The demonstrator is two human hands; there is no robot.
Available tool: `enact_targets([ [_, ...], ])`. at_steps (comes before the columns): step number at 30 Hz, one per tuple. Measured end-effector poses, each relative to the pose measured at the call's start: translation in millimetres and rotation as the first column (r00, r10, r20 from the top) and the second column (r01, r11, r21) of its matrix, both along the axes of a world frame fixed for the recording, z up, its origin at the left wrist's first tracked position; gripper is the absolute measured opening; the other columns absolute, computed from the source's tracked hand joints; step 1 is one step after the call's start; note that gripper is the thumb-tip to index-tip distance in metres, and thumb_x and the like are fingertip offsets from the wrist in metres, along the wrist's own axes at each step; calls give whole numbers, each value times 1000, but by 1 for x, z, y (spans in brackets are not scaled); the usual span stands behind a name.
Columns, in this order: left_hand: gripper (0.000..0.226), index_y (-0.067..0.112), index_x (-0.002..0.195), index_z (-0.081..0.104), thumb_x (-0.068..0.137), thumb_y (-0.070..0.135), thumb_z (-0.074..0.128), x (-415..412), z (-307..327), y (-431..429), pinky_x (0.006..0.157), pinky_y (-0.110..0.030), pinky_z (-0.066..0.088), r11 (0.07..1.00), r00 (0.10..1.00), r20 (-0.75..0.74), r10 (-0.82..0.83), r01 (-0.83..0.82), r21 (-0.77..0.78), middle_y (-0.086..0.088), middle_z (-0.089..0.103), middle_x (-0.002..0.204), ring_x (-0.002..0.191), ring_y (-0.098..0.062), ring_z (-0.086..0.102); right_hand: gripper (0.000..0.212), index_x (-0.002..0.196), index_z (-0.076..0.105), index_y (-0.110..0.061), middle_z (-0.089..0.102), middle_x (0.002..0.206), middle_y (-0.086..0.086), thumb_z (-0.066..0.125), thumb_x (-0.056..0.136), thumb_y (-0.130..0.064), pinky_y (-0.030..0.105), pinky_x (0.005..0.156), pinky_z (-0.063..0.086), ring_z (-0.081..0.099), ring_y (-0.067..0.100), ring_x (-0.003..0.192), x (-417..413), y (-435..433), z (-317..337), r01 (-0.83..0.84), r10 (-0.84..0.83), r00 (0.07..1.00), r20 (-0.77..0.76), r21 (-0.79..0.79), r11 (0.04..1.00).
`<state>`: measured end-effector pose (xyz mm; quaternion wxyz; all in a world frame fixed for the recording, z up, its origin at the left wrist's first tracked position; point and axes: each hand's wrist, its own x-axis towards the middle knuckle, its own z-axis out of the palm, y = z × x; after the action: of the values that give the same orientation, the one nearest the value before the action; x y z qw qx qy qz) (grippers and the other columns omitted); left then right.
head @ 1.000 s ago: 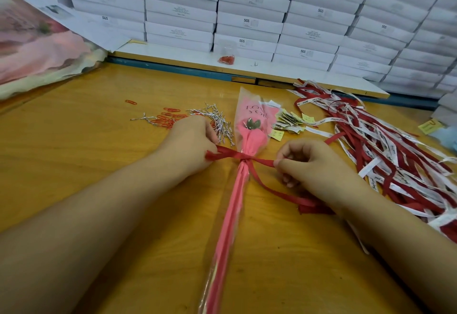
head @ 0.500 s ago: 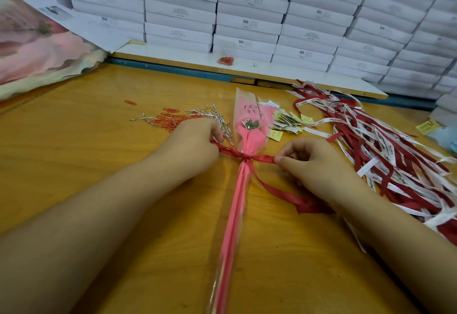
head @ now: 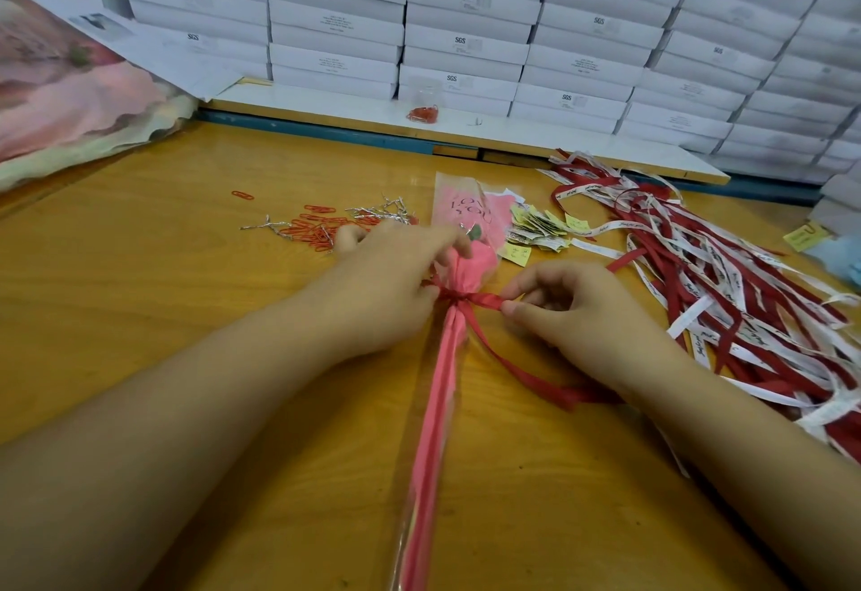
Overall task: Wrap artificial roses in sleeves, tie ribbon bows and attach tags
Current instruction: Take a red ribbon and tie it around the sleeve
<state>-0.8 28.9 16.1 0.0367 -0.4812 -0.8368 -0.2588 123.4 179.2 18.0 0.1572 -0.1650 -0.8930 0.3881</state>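
A pink artificial rose in a clear printed sleeve (head: 461, 222) lies lengthwise on the wooden table (head: 140, 292), its pink stem running toward me. A red ribbon (head: 480, 299) is knotted round the sleeve below the bloom, one tail trailing to the lower right. My left hand (head: 391, 283) rests against the sleeve at the knot, its fingers spread over the bloom; whether it grips the ribbon is hidden. My right hand (head: 573, 306) pinches the ribbon's right part between thumb and forefinger.
Red paper clips (head: 317, 229) and silver twist ties (head: 382, 213) lie left of the rose. Small yellow tags (head: 540, 229) are heaped on its right. A pile of red and white ribbons (head: 727, 292) covers the right side. Stacked white boxes (head: 466, 22) line the back; wrapped flowers (head: 70, 106) lie far left.
My left hand has let go of the ribbon's left end and moved right and up onto the bloom. My right hand has held its pinch near the knot.
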Motion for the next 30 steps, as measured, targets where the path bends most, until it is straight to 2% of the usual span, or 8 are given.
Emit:
enact_targets([
  [2, 31, 42, 108, 50, 90, 18, 56, -3, -1, -1, 78, -31, 9, 995, 982, -188, 6, -25, -99, 25, 49, 103, 114, -8, 38, 9, 79, 68, -23, 63, 70, -1, 69, 86, -18, 14, 48, 37, 47, 4, 52, 0, 1, 0, 1, -1, 1000, -1, 0, 1000],
  [7, 7, 36, 93, 56, 91, 30, 60, -6, 4, -3, 78, -32, 15, 991, 965, -260, 39, -70, -114, 17, 54, 96, 110, -12, 43, 9, 79, 69, -23, 65, 74, 6, 68, 87, -19, 14, 48, 37, 48, 6, 55, 2, 2, -1, 7, -7, 1000, 9, -9, 1000],
  [11, 30, 27, 68, 43, 87, 44, 60, -4, 6, -6, 75, -33, 14, 981, 931, -364, 22, -90, -172, 16, 49, 75, 92, -11, 43, 12, 76, 68, -19, 65, 76, 14, 67, 87, -22, 13, 47, 35, 46, 7, 54, 1, 2, -1, 27, -27, 1000, 0, 18, 999],
  [15, 31, 26, 65, 51, 87, 47, 58, -1, 5, -6, 85, -33, 21, 974, 986, -161, -46, 8, -224, 14, 53, 67, 72, 2, 45, 14, 77, 67, -15, 59, 67, 2, 67, 86, -25, 10, 45, 33, 43, 0, 48, 2, 5, -1, 67, -68, 998, 19, 32, 997],
  [18, 28, 27, 67, 52, 90, 43, 56, 3, 2, -6, 87, -33, 21, 954, 989, -75, -129, 104, -280, 13, 53, 69, 72, 2, 46, 7, 88, 63, -24, 59, 88, -10, 68, 83, -27, 13, 60, 38, 53, -2, 76, 2, 6, -1, 107, -106, 994, -22, 73, 991],
  [20, 24, 28, 71, 53, 91, 41, 54, 4, 2, -5, 92, -34, 24, 947, 985, -41, -167, 148, -285, 12, 53, 77, 80, -3, 49, 16, 96, 60, -29, 57, 97, -12, 67, 82, -32, 14, 67, 38, 53, 0, 91, 1, 4, -2, 109, -104, 993, -59, 100, 989],
  [25, 14, 28, 78, 57, 89, 37, 57, 8, 1, -4, 97, -40, 35, 932, 958, 34, -286, 286, -221, 11, 52, 91, 91, -6, 49, 21, 105, 57, -34, 62, 82, 0, 64, 85, -37, 16, 66, 43, 57, 8, 73, -4, -8, -8, -32, 36, 997, -69, 55, 998],
  [30, 20, 32, 80, 56, 87, 50, 54, 14, 2, -2, 100, -37, 29, 904, 938, 55, -343, 346, -252, 14, 50, 98, 101, -2, 46, 12, 98, 69, -21, 65, 83, 4, 58, 92, -22, 32, 75, 43, 54, 13, 78, -7, -10, -6, -190, 184, 982, 46, 247, 950],
])
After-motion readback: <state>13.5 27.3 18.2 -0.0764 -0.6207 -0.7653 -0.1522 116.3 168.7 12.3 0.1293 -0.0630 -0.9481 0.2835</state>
